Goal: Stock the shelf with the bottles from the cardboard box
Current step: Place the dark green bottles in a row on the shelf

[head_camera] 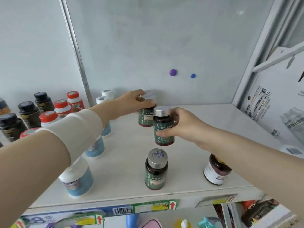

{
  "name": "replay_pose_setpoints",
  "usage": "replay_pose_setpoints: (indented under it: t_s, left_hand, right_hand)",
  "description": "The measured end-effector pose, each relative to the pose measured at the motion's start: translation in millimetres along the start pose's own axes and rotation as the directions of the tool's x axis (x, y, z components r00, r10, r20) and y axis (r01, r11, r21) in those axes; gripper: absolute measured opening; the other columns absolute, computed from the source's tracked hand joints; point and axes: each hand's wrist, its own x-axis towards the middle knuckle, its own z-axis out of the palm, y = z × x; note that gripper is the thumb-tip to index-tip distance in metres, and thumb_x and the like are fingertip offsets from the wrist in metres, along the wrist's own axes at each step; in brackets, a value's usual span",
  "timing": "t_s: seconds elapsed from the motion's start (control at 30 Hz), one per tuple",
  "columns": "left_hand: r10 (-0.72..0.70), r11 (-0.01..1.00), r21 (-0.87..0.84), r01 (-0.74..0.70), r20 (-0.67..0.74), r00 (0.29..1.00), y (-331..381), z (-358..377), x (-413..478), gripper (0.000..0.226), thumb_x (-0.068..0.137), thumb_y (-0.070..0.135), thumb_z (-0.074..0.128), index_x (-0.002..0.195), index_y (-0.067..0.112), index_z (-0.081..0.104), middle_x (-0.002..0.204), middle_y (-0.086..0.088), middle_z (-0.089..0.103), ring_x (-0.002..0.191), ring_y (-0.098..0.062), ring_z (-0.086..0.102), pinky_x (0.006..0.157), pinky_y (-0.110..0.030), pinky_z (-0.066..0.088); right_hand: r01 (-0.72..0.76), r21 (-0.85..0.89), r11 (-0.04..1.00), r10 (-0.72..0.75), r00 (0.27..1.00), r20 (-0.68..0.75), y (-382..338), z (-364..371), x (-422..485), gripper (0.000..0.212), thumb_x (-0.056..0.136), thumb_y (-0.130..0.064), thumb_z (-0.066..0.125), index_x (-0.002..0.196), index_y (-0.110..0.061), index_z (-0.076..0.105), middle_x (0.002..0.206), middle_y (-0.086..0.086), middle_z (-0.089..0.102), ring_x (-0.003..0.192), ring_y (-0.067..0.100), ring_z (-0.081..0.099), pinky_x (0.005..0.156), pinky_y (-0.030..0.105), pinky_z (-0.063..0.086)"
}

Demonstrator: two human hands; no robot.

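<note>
left hand (130, 101) fingers (139, 95) clamp the rear silver-capped bottle (145, 118), right hand (185, 125) fingers (164, 133) the nearer glossy bottle (162, 123).

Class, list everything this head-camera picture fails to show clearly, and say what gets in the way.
- Head view: label of the rear green-label bottle, partly covered by the left hand and by the front green-label bottle held in the right hand.
- Head view: cap of the brown bottle, hidden under the right forearm.
- Head view: blue-label bottles, partly behind the left sleeve.
- Head view: price tags on the shelf edge, too blurred to read.
</note>
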Motion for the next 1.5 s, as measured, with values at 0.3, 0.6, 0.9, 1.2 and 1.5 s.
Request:
replay_pose_setpoints:
  t_s: [0.3, 0.6, 0.9, 1.2, 1.5]
  left_hand:
    - [-0.106, 0.972, 0.219, 0.089, 0.066, 0.992, -21, 10, 32, 0.016, 0.085, 0.028, 0.067, 0.077, 0.02, 0.055, 0.081, 0.002, 0.056, 0.076, -0.012, 0.055, 0.071, -0.018, 0.046]
    - [-0.099, 0.969, 0.239, 0.066, 0.129, 0.987, -28, 15, 41, 0.048, 0.081, 0.025, 0.072, 0.122, 0.013, 0.05, 0.112, -0.002, 0.055, 0.09, -0.016, 0.056, 0.093, -0.033, 0.049]
    - [-0.089, 0.92, 0.392, 0.029, 0.136, 0.987, -29, 15, 44, 0.054, 0.083, 0.033, 0.068, 0.128, 0.015, 0.046, 0.119, 0.001, 0.052, 0.107, -0.018, 0.053, 0.091, -0.028, 0.041]
    - [-0.062, 0.888, 0.458, 0.035, 0.044, 0.997, 4, -2, 18, 0.05, 0.086, 0.032, 0.065, 0.13, 0.014, 0.047, 0.128, -0.001, 0.055, 0.111, -0.017, 0.051, 0.086, -0.023, 0.034]
    - [-0.025, 0.518, 0.836, 0.18, -0.195, 0.98, 37, -17, -90, 0.041, 0.091, 0.037, 0.055, 0.127, 0.021, 0.047, 0.123, -0.001, 0.056, 0.112, -0.024, 0.055, 0.081, -0.031, 0.039]
  right_hand:
    - [-0.038, -0.355, 0.934, 0.045, 0.999, 0.011, 16, 28, 33, 0.07, 0.066, -0.023, 0.083, 0.121, -0.009, 0.042, 0.122, 0.003, 0.055, 0.112, 0.02, 0.052, 0.08, 0.025, 0.04]
    - [-0.066, -0.393, 0.917, 0.098, 0.993, 0.064, 25, 33, 36, 0.071, 0.066, -0.022, 0.083, 0.12, -0.009, 0.04, 0.121, 0.004, 0.054, 0.102, 0.016, 0.049, 0.079, 0.024, 0.039]
    - [-0.064, -0.416, 0.907, 0.09, 0.995, 0.042, 29, 37, 32, 0.073, 0.064, -0.03, 0.084, 0.121, -0.012, 0.04, 0.121, 0.003, 0.054, 0.106, 0.017, 0.051, 0.079, 0.023, 0.038]
    - [-0.053, -0.29, 0.956, 0.061, 0.998, 0.021, 8, 9, 4, 0.073, 0.07, -0.041, 0.077, 0.131, -0.019, 0.042, 0.124, -0.005, 0.05, 0.111, 0.011, 0.051, 0.093, 0.026, 0.042]
    - [0.173, -0.648, 0.742, -0.181, 0.982, 0.055, -40, 17, -45, 0.048, 0.09, -0.032, 0.054, 0.129, -0.005, 0.046, 0.135, 0.013, 0.047, 0.122, 0.03, 0.047, 0.097, 0.038, 0.043]
